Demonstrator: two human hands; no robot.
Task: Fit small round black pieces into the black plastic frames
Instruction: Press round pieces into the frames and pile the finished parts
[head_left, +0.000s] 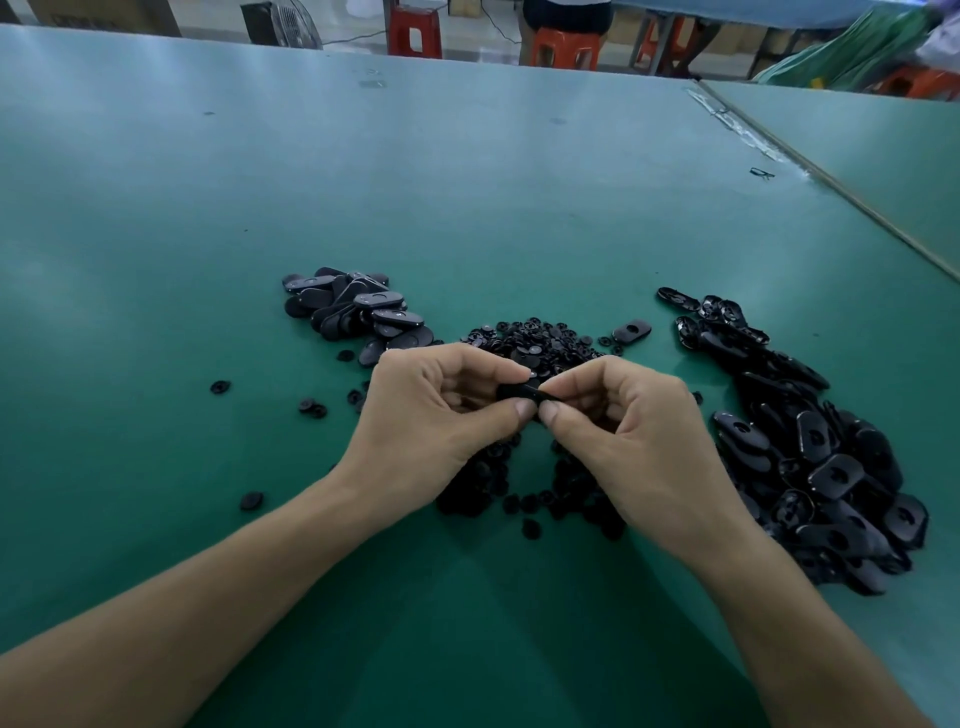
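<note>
Left hand (441, 410) and right hand (628, 431) together pinch one black frame (521, 391) above the pile of round pieces (540, 340) on the table (467, 208). Best to seat the piece squarely, then press evenly with both thumbs.

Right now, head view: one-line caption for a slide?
Left hand and right hand pinch one black frame over the round pieces, between left heap and right heap.

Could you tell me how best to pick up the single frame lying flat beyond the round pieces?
I'd pinch the lone frame across its long edges, coming from above: it lies flat, hole up, with nothing on it, and its narrow width suits a thumb-and-finger pinch.
</note>
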